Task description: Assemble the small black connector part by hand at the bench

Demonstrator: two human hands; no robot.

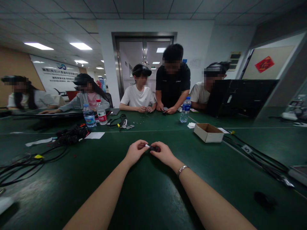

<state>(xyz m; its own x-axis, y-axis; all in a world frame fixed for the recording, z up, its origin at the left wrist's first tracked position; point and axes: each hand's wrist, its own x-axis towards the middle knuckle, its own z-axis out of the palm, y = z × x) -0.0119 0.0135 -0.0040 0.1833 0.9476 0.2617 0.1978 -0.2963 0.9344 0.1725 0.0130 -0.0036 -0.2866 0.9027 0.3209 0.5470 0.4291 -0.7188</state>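
Out over the green table, my left hand (137,151) pinches the shiny metal end of a small black piece (153,148) between thumb and fingertips. The fingers of my right hand (166,154) are closed around its dark body, where a little red shows. Both hands are close together, the small piece bridging them. Its exact kind is too small to make out, and my fingers cover part of it.
A white open box (208,136) stands to the right, beyond my hands. Water bottles (185,110), black cables (66,135) and a monitor (240,97) are on the table (153,198). Several people sit or stand across it. A blurred dark object (265,200) lies at the near right.
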